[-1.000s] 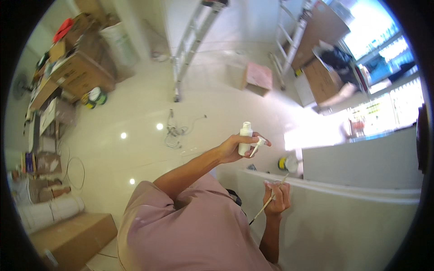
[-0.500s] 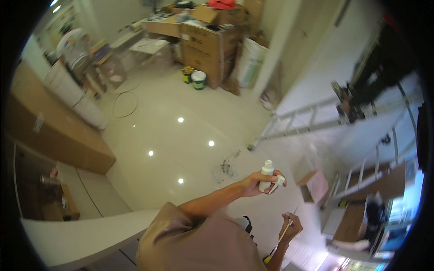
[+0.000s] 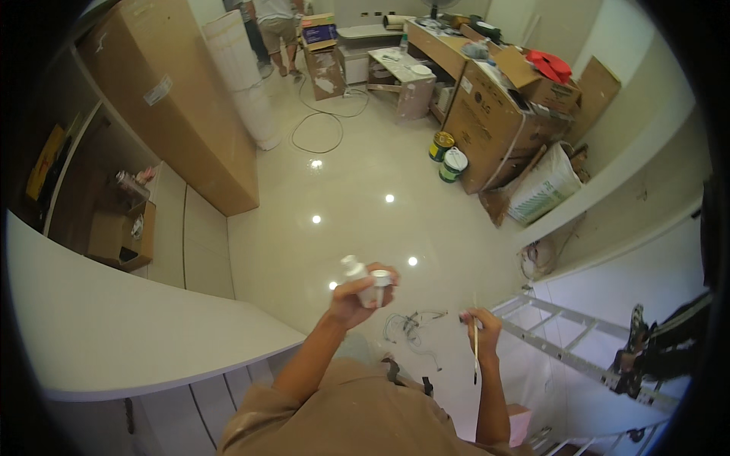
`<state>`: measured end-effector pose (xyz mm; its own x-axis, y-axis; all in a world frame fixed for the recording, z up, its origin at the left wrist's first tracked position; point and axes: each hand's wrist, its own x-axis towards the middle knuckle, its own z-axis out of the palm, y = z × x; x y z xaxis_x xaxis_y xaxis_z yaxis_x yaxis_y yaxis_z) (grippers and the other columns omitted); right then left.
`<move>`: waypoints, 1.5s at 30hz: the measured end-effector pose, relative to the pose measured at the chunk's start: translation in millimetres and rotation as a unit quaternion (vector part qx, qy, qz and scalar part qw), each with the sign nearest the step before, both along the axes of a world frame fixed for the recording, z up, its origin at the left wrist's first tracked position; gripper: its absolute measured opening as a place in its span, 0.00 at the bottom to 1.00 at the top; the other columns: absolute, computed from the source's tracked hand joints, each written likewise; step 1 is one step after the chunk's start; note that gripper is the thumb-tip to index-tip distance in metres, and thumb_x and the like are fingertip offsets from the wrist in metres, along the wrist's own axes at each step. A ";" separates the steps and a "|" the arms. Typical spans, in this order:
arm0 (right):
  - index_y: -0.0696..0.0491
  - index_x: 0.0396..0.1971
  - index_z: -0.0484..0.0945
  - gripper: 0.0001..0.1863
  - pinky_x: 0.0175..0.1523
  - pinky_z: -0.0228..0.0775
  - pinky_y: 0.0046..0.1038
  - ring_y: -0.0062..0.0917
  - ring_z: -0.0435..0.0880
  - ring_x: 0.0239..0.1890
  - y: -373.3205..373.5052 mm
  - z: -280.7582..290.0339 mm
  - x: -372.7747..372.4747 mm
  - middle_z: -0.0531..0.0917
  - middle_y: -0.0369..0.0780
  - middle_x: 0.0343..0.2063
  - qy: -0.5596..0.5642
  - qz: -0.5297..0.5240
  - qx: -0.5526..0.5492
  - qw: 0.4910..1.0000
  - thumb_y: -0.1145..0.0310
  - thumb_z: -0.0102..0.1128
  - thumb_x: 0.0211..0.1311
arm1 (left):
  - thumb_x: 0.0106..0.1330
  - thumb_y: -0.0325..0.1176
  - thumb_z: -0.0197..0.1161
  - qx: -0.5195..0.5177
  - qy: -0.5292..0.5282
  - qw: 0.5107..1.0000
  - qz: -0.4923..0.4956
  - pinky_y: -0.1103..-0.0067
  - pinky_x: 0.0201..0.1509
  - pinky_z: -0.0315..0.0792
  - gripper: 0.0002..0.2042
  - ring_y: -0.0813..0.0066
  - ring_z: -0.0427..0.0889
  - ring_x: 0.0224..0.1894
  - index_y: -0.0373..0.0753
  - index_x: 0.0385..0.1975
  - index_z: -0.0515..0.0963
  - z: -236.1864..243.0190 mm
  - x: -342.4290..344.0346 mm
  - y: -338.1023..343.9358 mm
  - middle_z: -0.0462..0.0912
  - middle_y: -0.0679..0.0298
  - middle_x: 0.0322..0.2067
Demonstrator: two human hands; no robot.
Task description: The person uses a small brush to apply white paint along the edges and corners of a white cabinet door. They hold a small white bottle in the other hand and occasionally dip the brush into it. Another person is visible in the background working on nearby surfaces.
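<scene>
My left hand (image 3: 346, 304) is closed on a small white bottle (image 3: 354, 275), tilted and blurred, and also holds a white cap (image 3: 382, 278) with a short stem hanging down from it. To its right, my right hand (image 3: 487, 328) grips a thin, pale brush or stick (image 3: 477, 348), held roughly vertical with a dark lower end. Below both hands are the glossy floor (image 3: 357, 228) and a loose bundle of cables (image 3: 411, 327).
A white counter (image 3: 152, 342) curves along my left, beside a tall carton (image 3: 182, 121). Two paint buckets (image 3: 453, 166) stand by boxes (image 3: 479, 121). A person (image 3: 277, 30) stands at the back. A ladder (image 3: 563, 342) is at right, with someone's dark-clad legs (image 3: 669, 342).
The view has swung left, bringing the counter, cartons and back of the room into the middle. My left hand has shifted leftward in the picture, still holding bottle and cap.
</scene>
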<state>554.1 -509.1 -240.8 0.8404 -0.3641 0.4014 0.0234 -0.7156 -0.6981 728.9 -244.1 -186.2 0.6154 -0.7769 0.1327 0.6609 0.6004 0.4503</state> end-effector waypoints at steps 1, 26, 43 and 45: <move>0.59 0.26 0.82 0.03 0.30 0.72 0.26 0.31 0.82 0.24 1.9 7.5 34.1 0.83 0.43 0.22 0.013 0.040 0.012 0.999 0.81 0.67 0.52 | 0.63 0.40 0.57 -0.005 0.009 0.999 0.030 0.82 0.30 0.61 0.16 0.84 0.65 0.21 0.33 0.42 0.75 1.0 13.5 11.5 0.76 0.58 0.41; 0.59 0.32 0.80 0.35 0.54 0.68 0.44 0.42 0.79 0.42 -124.1 -281.9 370.2 0.83 0.47 0.33 0.664 -0.020 0.034 0.747 0.46 0.27 0.72 | 0.64 0.40 0.57 0.010 0.094 0.991 0.092 0.81 0.28 0.58 0.14 0.82 0.66 0.22 0.34 0.40 0.76 -44.9 606.2 22.3 0.78 0.59 0.39; 0.61 0.37 0.81 0.22 0.43 0.73 0.37 0.41 0.84 0.35 -182.8 -234.3 1290.4 0.83 0.54 0.30 0.333 0.101 -0.042 0.937 0.55 0.48 0.70 | 0.63 0.42 0.57 0.017 0.080 0.955 0.286 0.82 0.29 0.56 0.18 0.83 0.62 0.19 0.34 0.44 0.75 -28.7 1066.3 7.7 0.71 0.60 0.40; 0.58 0.21 0.76 0.30 0.32 0.69 0.37 0.35 0.79 0.22 -144.3 -198.9 1410.5 0.77 0.45 0.15 0.138 0.190 -0.047 0.971 0.48 0.41 0.71 | 0.63 0.41 0.58 -0.004 0.097 0.948 0.305 0.81 0.30 0.55 0.18 0.81 0.63 0.21 0.33 0.45 0.75 -44.6 1116.0 21.2 0.72 0.58 0.42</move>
